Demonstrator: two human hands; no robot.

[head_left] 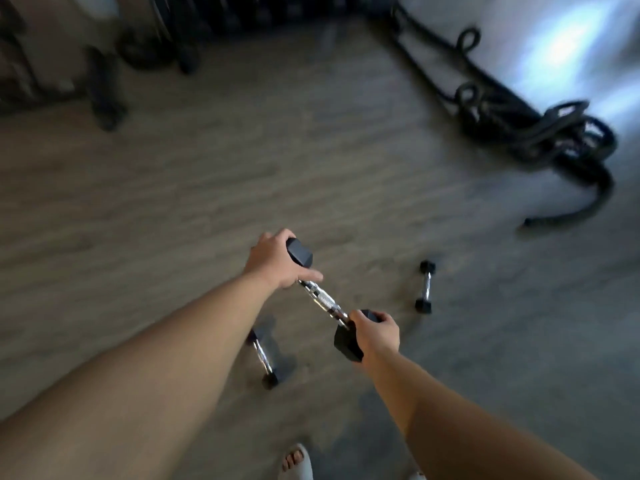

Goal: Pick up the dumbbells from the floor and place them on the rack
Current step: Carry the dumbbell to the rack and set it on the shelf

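Dumbbells are our subject, and the one we hold (323, 298) serves as landmark for all that follows. Largest, the wood-grain floor (242, 174) spreads beneath it. Far beyond it to the right, a heavy black rope (540, 133) lies coiled on that floor; far beyond it at the top edge stands dark, blurred equipment we cannot identify. Our held dumbbell hangs above the floor, tilted, its chrome handle bare between the two black heads. Our left hand (273, 261) is wrapped over the far head, thumb lying along the handle; our right hand (375, 332) is curled around the near head. Just below and left of it, a second dumbbell (263, 355) rests on the floor, partly hidden by our left forearm. To its right, apart, lies a smaller third dumbbell (425, 287). Below it, at the bottom edge, a sandalled foot (296, 462) shows.
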